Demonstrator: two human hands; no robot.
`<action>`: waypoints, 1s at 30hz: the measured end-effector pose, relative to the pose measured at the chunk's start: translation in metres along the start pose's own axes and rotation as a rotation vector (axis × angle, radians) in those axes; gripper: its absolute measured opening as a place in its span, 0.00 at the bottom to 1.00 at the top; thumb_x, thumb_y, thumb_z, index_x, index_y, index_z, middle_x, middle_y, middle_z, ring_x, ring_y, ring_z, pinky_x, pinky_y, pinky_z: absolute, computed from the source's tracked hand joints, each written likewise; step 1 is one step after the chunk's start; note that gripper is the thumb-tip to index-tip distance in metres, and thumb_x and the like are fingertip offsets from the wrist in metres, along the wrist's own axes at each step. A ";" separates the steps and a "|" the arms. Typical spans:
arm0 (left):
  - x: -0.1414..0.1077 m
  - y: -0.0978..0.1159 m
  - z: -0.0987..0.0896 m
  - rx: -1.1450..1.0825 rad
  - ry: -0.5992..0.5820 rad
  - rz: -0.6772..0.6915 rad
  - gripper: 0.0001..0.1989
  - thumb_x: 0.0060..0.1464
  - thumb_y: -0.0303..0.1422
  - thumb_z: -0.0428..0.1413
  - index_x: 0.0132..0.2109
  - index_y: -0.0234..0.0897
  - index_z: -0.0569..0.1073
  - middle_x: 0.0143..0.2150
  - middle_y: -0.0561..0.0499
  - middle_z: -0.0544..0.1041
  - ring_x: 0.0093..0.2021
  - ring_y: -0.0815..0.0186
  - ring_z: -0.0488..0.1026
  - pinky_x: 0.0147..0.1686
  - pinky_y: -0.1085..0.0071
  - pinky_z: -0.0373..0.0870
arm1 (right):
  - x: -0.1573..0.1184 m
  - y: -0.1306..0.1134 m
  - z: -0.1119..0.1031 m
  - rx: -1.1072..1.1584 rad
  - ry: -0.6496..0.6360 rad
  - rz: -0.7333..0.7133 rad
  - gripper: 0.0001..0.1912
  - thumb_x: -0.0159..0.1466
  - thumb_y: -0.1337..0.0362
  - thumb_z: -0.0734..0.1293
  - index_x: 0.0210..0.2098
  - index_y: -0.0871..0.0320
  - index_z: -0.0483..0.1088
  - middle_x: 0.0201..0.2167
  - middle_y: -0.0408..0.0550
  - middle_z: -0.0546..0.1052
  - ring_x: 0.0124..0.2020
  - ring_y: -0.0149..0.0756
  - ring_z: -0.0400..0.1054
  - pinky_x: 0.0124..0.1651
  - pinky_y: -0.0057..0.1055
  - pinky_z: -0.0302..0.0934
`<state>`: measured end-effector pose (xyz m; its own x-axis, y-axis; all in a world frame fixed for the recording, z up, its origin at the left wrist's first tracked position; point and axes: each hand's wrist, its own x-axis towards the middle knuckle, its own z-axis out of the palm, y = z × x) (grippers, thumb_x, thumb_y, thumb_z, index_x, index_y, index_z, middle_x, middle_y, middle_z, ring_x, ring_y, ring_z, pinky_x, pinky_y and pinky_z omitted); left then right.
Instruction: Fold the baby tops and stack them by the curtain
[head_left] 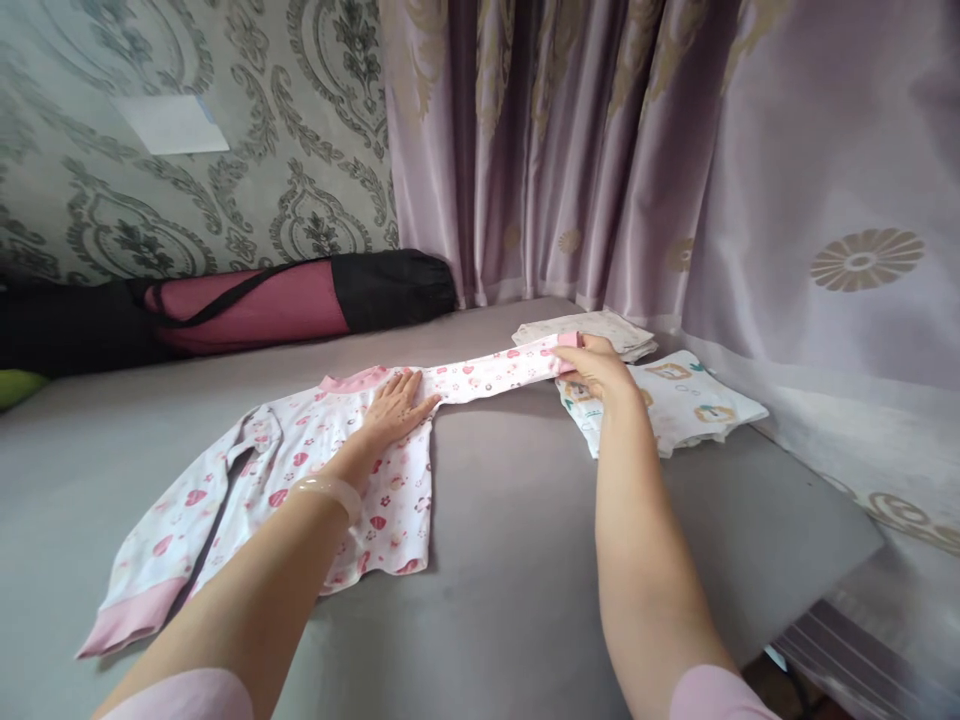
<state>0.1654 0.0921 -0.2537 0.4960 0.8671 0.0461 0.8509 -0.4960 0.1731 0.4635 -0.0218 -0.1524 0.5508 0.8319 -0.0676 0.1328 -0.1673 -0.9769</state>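
Note:
A white long-sleeved shirt (405,490) with pink hearts, flowers and pink cuffs lies spread on the grey surface. My left hand (395,408) rests flat on it near the shoulder, fingers spread. The sleeve on the right stretches out straight, and my right hand (596,365) pinches its pink cuff between thumb and fingers. The other sleeve lies bent down toward the lower left. Beneath and beside my right hand is a folded white cloth with a lion print (701,395). A pale folded cloth (607,325) lies just behind it.
A long maroon and black bag (270,305) with a strap lies along the patterned wall. Purple curtains (555,150) hang behind the grey surface (510,540) and down its right side. Something green (19,387) shows at the far left edge.

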 end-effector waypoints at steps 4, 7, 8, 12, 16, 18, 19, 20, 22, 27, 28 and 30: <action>-0.001 0.002 -0.004 -0.007 -0.032 -0.017 0.43 0.62 0.58 0.36 0.72 0.31 0.47 0.74 0.40 0.48 0.74 0.53 0.42 0.69 0.58 0.39 | 0.000 -0.001 0.003 0.132 0.058 0.067 0.05 0.62 0.76 0.64 0.33 0.62 0.70 0.21 0.43 0.75 0.24 0.29 0.71 0.32 0.29 0.74; 0.000 0.004 -0.009 -0.021 -0.107 -0.038 0.46 0.60 0.60 0.35 0.73 0.31 0.45 0.75 0.39 0.45 0.74 0.53 0.39 0.70 0.57 0.38 | 0.004 0.004 0.004 0.054 0.118 0.115 0.05 0.63 0.75 0.63 0.34 0.63 0.70 0.20 0.43 0.74 0.21 0.29 0.70 0.29 0.30 0.74; 0.001 0.005 -0.011 -0.026 -0.133 -0.045 0.46 0.60 0.61 0.35 0.73 0.31 0.44 0.75 0.39 0.43 0.74 0.52 0.38 0.70 0.57 0.38 | 0.006 0.006 0.002 0.032 0.126 0.127 0.05 0.64 0.75 0.63 0.35 0.64 0.71 0.20 0.43 0.74 0.21 0.29 0.70 0.29 0.30 0.74; 0.007 0.005 -0.014 -0.010 -0.214 -0.078 0.47 0.58 0.62 0.36 0.73 0.34 0.42 0.75 0.40 0.40 0.74 0.51 0.36 0.69 0.54 0.37 | 0.012 0.019 -0.008 -0.116 0.119 0.126 0.07 0.65 0.72 0.63 0.39 0.64 0.73 0.22 0.46 0.75 0.24 0.32 0.72 0.30 0.28 0.72; 0.016 0.007 -0.016 0.036 -0.260 -0.104 0.47 0.58 0.61 0.38 0.73 0.35 0.43 0.75 0.40 0.40 0.74 0.49 0.36 0.69 0.53 0.40 | 0.011 0.023 -0.018 -0.511 0.105 0.040 0.07 0.62 0.67 0.66 0.36 0.63 0.76 0.24 0.47 0.77 0.29 0.36 0.74 0.30 0.25 0.66; 0.020 0.009 -0.019 0.040 -0.284 -0.114 0.47 0.56 0.60 0.41 0.73 0.35 0.44 0.75 0.38 0.41 0.74 0.47 0.37 0.68 0.50 0.43 | 0.007 0.018 -0.019 -0.738 0.128 -0.007 0.06 0.60 0.66 0.67 0.33 0.61 0.77 0.27 0.47 0.78 0.34 0.39 0.74 0.32 0.25 0.65; 0.021 0.011 -0.021 0.035 -0.294 -0.117 0.48 0.56 0.60 0.42 0.73 0.35 0.44 0.75 0.37 0.41 0.74 0.46 0.37 0.67 0.49 0.44 | 0.006 0.015 -0.018 -0.835 0.144 -0.009 0.06 0.60 0.65 0.68 0.32 0.60 0.77 0.29 0.49 0.79 0.37 0.40 0.74 0.34 0.26 0.64; 0.021 0.013 -0.023 0.027 -0.302 -0.120 0.48 0.55 0.60 0.43 0.73 0.36 0.45 0.75 0.37 0.41 0.74 0.46 0.37 0.67 0.48 0.45 | 0.004 0.013 -0.017 -0.914 0.155 0.004 0.06 0.59 0.66 0.68 0.33 0.59 0.77 0.32 0.50 0.79 0.40 0.42 0.74 0.36 0.27 0.64; 0.021 0.017 -0.026 0.011 -0.306 -0.131 0.47 0.54 0.58 0.45 0.72 0.37 0.46 0.75 0.38 0.41 0.74 0.46 0.37 0.66 0.47 0.45 | 0.004 0.009 -0.013 -1.020 0.164 0.061 0.08 0.58 0.68 0.69 0.37 0.58 0.78 0.39 0.54 0.80 0.45 0.44 0.73 0.42 0.30 0.64; 0.016 0.022 -0.023 -0.036 -0.256 -0.159 0.43 0.55 0.53 0.45 0.71 0.37 0.47 0.75 0.38 0.41 0.74 0.47 0.36 0.67 0.46 0.41 | 0.005 0.010 -0.005 -1.122 0.162 0.154 0.21 0.57 0.68 0.72 0.50 0.61 0.74 0.52 0.61 0.74 0.55 0.50 0.67 0.53 0.37 0.61; 0.015 0.022 -0.022 -0.044 -0.244 -0.158 0.43 0.55 0.54 0.45 0.71 0.36 0.47 0.75 0.37 0.41 0.74 0.47 0.35 0.67 0.46 0.40 | 0.005 0.009 -0.003 -1.141 0.191 0.130 0.22 0.58 0.67 0.72 0.52 0.62 0.73 0.54 0.62 0.73 0.57 0.51 0.65 0.54 0.38 0.60; 0.013 0.022 -0.018 -0.062 -0.214 -0.163 0.43 0.56 0.56 0.43 0.71 0.36 0.48 0.75 0.37 0.41 0.74 0.48 0.36 0.68 0.48 0.39 | 0.003 0.004 0.005 -1.161 0.252 0.002 0.20 0.62 0.66 0.69 0.54 0.62 0.72 0.56 0.63 0.70 0.58 0.52 0.63 0.56 0.39 0.58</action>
<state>0.1873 0.0928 -0.2315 0.3845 0.9022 -0.1954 0.9135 -0.3415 0.2211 0.4616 -0.0173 -0.1579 0.6811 0.7254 0.0996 0.7279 -0.6560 -0.1997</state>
